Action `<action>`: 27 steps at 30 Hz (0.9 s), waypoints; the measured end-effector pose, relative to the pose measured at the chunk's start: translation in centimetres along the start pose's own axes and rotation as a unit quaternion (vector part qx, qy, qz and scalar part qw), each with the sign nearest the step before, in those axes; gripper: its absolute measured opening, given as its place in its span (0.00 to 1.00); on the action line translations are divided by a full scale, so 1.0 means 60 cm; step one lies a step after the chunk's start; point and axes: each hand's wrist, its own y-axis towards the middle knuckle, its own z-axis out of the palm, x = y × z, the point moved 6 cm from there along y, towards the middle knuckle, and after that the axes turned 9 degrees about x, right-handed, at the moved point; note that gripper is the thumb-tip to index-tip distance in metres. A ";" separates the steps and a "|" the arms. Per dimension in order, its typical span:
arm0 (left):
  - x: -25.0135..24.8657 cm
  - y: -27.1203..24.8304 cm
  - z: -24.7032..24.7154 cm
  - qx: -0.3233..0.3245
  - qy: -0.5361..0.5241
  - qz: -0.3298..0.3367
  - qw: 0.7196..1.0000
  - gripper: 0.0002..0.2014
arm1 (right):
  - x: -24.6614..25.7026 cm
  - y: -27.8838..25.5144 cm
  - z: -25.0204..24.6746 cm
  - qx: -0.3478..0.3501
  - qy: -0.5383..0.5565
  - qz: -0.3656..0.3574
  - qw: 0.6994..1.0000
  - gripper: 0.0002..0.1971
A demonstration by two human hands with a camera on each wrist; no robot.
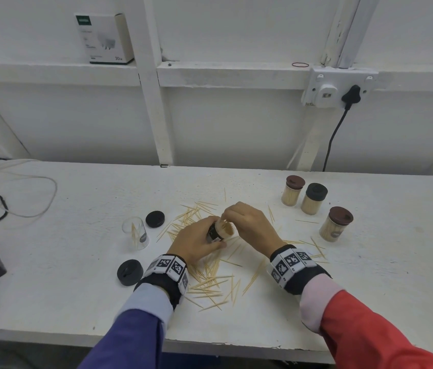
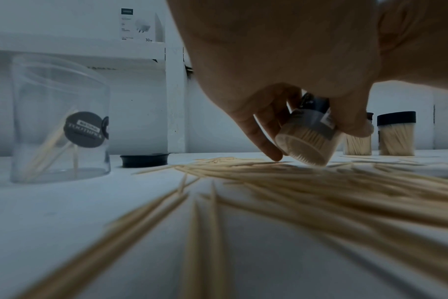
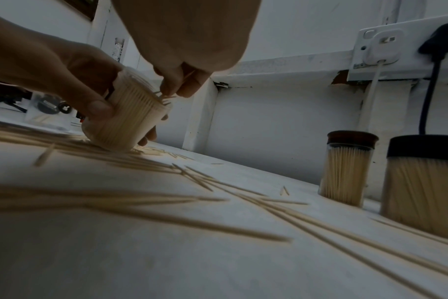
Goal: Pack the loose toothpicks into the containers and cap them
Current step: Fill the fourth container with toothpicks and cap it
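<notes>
The left hand is gripping a nearly full toothpick container, tilting its open mouth rightward low over the worktop, so the right hand, pinching a few toothpicks, is feeding them in sideways.

Head view: from above, facing forward and down over the bench to the white wall, both hands at centre frame.
Left wrist view: almost at bench level, close behind the left hand, which fills the upper right.
Right wrist view: equally low, tilted, right hand at top centre.
Shared ground: all three show the tilted container and loose toothpicks.
</notes>
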 end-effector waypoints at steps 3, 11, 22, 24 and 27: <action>-0.005 0.000 0.001 0.003 -0.001 0.011 1.000 0.27 | -0.001 -0.001 -0.004 -0.009 0.003 0.010 1.000 0.15; -0.006 0.002 0.003 0.011 0.000 0.009 1.000 0.29 | 0.013 -0.002 0.016 0.074 0.045 -0.008 0.996 0.40; 0.000 -0.011 -0.019 -0.087 -0.041 0.003 0.995 0.27 | -0.004 -0.008 0.028 0.131 0.089 0.095 0.983 0.29; -0.001 -0.013 -0.021 -0.097 -0.043 0.010 0.994 0.31 | 0.001 -0.007 0.037 0.169 0.093 0.066 0.979 0.29; 0.005 -0.011 -0.022 -0.098 -0.041 -0.009 0.994 0.26 | -0.008 -0.008 0.032 0.157 0.124 0.066 0.977 0.27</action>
